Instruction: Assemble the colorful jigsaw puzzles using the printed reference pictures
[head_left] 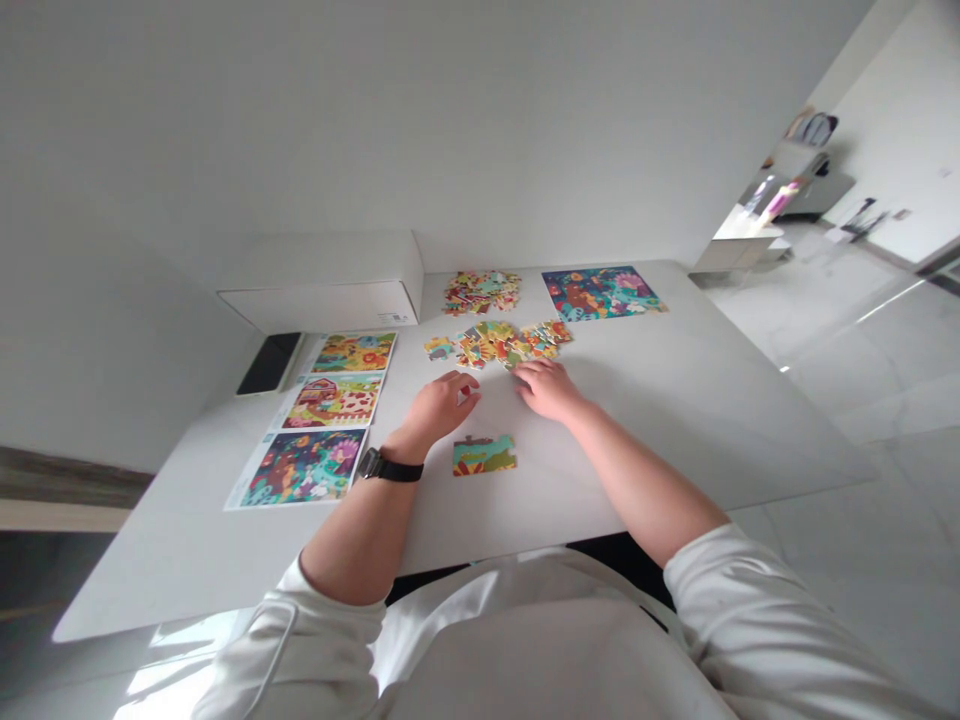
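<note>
My left hand (439, 408), with a black watch on its wrist, is closed around a small puzzle piece (465, 393) that shows red and white between thumb and fingers. My right hand (549, 390) rests with fingers stretched apart, fingertips at the near edge of a loose pile of orange, yellow and green puzzle pieces (495, 343). Close to my body lies a joined section of puzzle (485, 456) in green and teal with an orange plant. One separate piece (439, 348) lies left of the pile.
A second heap of pieces (482, 292) lies by the wall, left of a finished dark-blue animal puzzle (602, 292). On the left are a sheet with three pictures (334, 400), a phone (271, 362) and a white box (322, 303). The white table (712, 400) has a rounded far-right corner.
</note>
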